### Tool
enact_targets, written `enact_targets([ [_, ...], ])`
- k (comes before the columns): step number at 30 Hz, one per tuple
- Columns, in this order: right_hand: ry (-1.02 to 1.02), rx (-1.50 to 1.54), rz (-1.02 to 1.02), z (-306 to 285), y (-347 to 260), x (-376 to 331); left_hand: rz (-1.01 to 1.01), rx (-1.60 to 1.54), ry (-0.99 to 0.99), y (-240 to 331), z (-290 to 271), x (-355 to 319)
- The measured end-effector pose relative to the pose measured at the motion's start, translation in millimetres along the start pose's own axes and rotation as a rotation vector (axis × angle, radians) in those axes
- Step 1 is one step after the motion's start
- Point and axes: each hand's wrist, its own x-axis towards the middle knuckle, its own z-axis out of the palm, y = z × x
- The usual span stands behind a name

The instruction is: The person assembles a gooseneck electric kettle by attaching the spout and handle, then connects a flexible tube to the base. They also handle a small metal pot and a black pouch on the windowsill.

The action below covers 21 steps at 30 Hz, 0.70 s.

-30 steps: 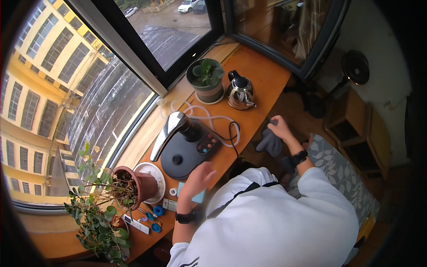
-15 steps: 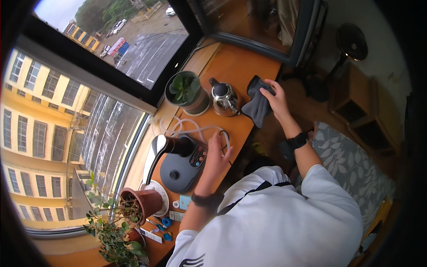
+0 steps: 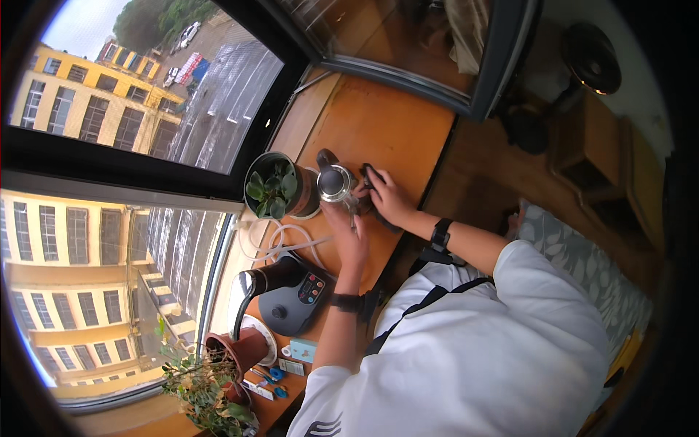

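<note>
A glass teapot with a dark round lid and dark handle stands upright on the wooden table, right beside a potted succulent. My left hand is at the teapot's near side, its fingers curved against the body. How firmly it grips is partly hidden. On the teapot's right, my right hand holds a dark grey cloth up to the pot. Much of the cloth is hidden beneath that hand. Dark bands circle both wrists.
Left of my left forearm sits a dark grey appliance base with buttons and a curved spout. White tubing loops behind it. A brown plant pot and small boxes stand nearer. An open window sash overhangs the table's far end.
My left hand has left the tubing and moved up to the teapot. My right hand has brought the cloth leftward against the teapot. The view has shifted.
</note>
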Motion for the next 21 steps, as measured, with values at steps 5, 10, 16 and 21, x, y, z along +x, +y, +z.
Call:
enact_targets([
  [5, -0.088, 0.102, -0.196, -38.8, -39.5, 21.0, -0.035, -0.010, 0.045, -4.4, 0.5, -4.1],
  [10, -0.285, -0.163, -0.881, -40.1, -8.7, 14.2, 0.032, -0.076, 0.005, 2.9, -8.7, 5.4],
  [16, -0.200, -0.155, -0.694, -44.2, -42.0, 22.4, 0.028, -0.091, -0.052, -15.7, -12.7, 2.0],
  [21, -0.278, -0.223, -0.706, -31.1, -15.7, -0.7, 0.018, -0.133, -0.081, -9.8, -16.6, 4.0],
])
